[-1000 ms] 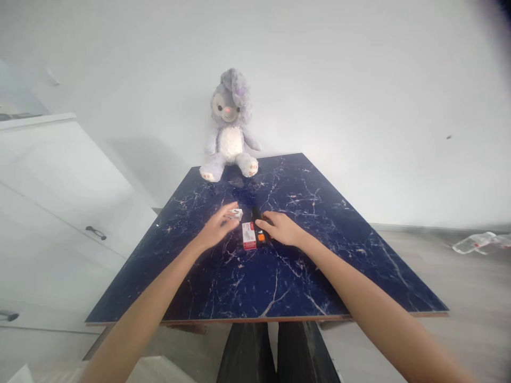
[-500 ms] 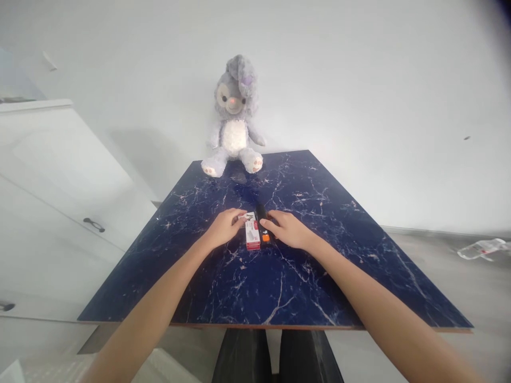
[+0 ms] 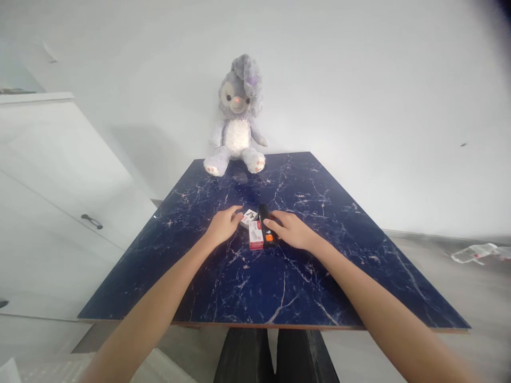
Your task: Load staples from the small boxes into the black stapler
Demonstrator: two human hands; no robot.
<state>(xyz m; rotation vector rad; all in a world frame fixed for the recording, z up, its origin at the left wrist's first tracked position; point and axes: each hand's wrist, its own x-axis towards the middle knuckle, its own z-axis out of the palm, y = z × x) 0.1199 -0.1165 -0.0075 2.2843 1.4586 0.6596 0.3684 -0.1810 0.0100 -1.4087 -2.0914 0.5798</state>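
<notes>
On the dark blue table [image 3: 319, 282], a small white box with a dark picture [image 3: 249, 217] lies slanted behind a red and white box [image 3: 256, 235]. Right beside them is a long black object with an orange patch [image 3: 269, 237]; its exact kind is hard to make out. My right hand [image 3: 289, 229] holds this black object from the right, thumb on its top and fingers on its far side. My left hand [image 3: 223, 224] is just left of the slanted white box, fingers and thumb apart. Whether the left thumb touches that box I cannot tell.
A grey plush rabbit [image 3: 238, 133] sits at the table's back edge against the wall. White cabinets with dark handles [image 3: 91, 221] stand on the left. A clear plastic item [image 3: 474, 252] lies on the floor at the right.
My left hand has loosened and drawn slightly left from the boxes. The white box with the dark picture now lies turned at an angle. My right hand stays on the black object.
</notes>
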